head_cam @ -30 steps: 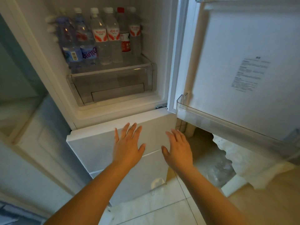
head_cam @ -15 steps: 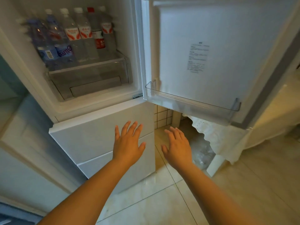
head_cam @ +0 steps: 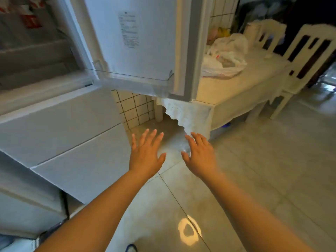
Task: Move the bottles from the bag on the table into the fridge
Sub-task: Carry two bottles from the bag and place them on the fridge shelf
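A white plastic bag (head_cam: 225,57) lies crumpled on the cream table (head_cam: 236,88) at the right; its contents are too blurred to tell. The fridge (head_cam: 54,128) stands open at the left, with bottles (head_cam: 27,17) blurred inside at the top left corner. Its open door (head_cam: 141,42) hangs between the fridge and the table. My left hand (head_cam: 146,153) and my right hand (head_cam: 199,151) are held out low over the floor with fingers spread, holding nothing.
White chairs (head_cam: 305,57) stand along the far side of the table. A lace cloth (head_cam: 183,113) hangs from the table's near end. A tiled wall (head_cam: 136,110) shows below the door. Pale floor tiles (head_cam: 254,179) stretch to the right.
The view has swung right from the fridge interior toward the table, bringing the bag and chairs into sight. Both hands stay spread and hold nothing.
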